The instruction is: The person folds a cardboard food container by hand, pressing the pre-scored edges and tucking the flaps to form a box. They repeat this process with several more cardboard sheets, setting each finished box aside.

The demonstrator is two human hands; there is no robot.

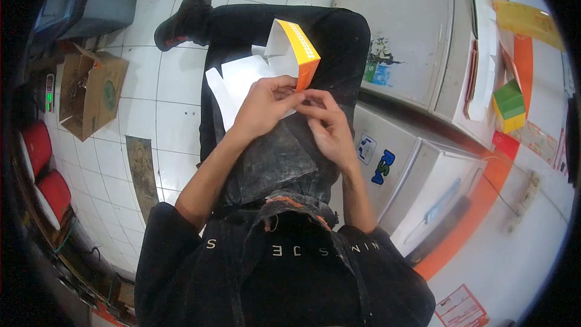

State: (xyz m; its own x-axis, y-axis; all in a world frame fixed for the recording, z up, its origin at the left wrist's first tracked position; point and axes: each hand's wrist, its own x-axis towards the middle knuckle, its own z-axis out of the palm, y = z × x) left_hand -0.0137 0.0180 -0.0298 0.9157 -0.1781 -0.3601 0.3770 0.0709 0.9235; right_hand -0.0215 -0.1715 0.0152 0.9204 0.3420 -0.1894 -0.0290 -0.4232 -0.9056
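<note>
A partly folded carton (241, 79), white inside with a yellow and orange outer face, rests over my lap. Its yellow and orange side stands up, while a white panel spreads out to the left. My left hand (264, 106) pinches the carton at the lower end of the orange part. Close beside it, my right hand (327, 122) has its fingers bent against the same orange corner, the thumb and fingertips pressed near the edge. The fingertips of both hands nearly touch.
An open cardboard box (91, 94) stands on the tiled floor at the left, near a grey bin (106, 6) and red objects (54, 194). White cabinets (405, 30) stand at the right. Folded cartons (508, 106) lie at the far right.
</note>
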